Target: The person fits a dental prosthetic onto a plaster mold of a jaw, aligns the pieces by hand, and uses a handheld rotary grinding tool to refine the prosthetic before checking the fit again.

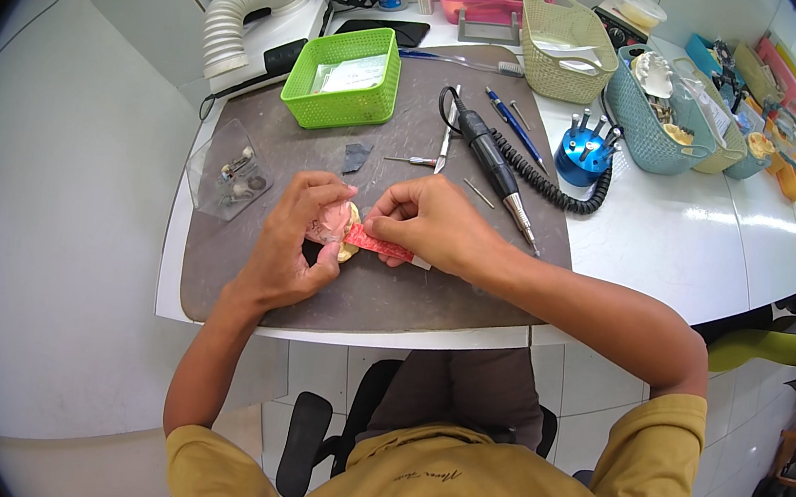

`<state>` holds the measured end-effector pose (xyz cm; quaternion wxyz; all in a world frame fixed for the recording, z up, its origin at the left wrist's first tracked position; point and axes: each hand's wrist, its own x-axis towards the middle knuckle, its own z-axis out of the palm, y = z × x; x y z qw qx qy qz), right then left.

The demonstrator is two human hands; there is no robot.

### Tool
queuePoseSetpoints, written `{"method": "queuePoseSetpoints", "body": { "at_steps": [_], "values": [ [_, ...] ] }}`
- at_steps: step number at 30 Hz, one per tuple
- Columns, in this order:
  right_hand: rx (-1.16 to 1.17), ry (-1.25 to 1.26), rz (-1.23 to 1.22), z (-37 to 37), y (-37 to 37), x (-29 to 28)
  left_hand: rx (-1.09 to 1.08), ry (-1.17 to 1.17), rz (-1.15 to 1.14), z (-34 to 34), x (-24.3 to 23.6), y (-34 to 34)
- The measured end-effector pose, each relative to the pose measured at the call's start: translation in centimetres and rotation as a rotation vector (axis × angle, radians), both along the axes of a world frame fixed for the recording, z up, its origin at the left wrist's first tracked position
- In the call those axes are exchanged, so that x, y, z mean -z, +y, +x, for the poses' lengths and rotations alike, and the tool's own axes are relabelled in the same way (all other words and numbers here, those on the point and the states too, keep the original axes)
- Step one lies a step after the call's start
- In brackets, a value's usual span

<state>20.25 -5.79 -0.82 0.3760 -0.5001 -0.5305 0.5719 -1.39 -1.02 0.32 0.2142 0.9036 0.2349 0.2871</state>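
Over the brown mat, my left hand is closed round a dental model with a pink upper part and a cream-coloured edge. Between the fingers of my right hand is a thin red strip with a pale end. The strip's left end meets the model's cream edge; whether it lies between two parts there I cannot tell. Just beyond my right hand lie a slim tool with a pointed tip and a small dark grey square.
A black rotary handpiece with a coiled cord lies to the right, near a blue bur stand. Behind my hands is a green basket. At left are a clear tray and a white hose. Baskets line the back right.
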Motion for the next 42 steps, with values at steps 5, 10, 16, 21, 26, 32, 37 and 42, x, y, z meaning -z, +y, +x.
{"method": "queuePoseSetpoints", "body": {
  "at_steps": [5, 10, 16, 21, 26, 32, 37, 42],
  "values": [
    [0.005, 0.03, 0.006, 0.0, 0.2, 0.7, 0.002, 0.008, -0.011, 0.1, 0.2, 0.2],
    [0.008, 0.007, 0.009, -0.2, 0.3, 0.5, 0.009, 0.003, -0.017, 0.0, 0.0, 0.2],
    [0.057, 0.03, 0.06, -0.6, 0.4, 1.1, 0.019, -0.002, -0.013, 0.0, 0.0, 0.2],
    [0.05, 0.036, 0.056, -0.8, 0.6, 1.5, 0.015, -0.018, -0.014, 0.2, 0.1, 0.2],
    [0.037, 0.016, 0.053, -0.8, 0.8, 1.5, 0.019, -0.015, -0.017, 0.0, 0.2, 0.3],
    [0.019, -0.042, 0.029, -0.9, 0.8, 0.9, 0.027, -0.02, -0.027, 0.0, 0.2, 0.4],
    [0.019, -0.076, 0.032, -1.0, 0.9, 0.9, 0.061, -0.006, -0.02, -0.3, -0.1, 0.6],
    [0.0, -0.063, 0.02, -0.9, 0.9, 0.9, 0.068, -0.01, -0.03, -0.2, 0.0, 0.7]
  ]
}}
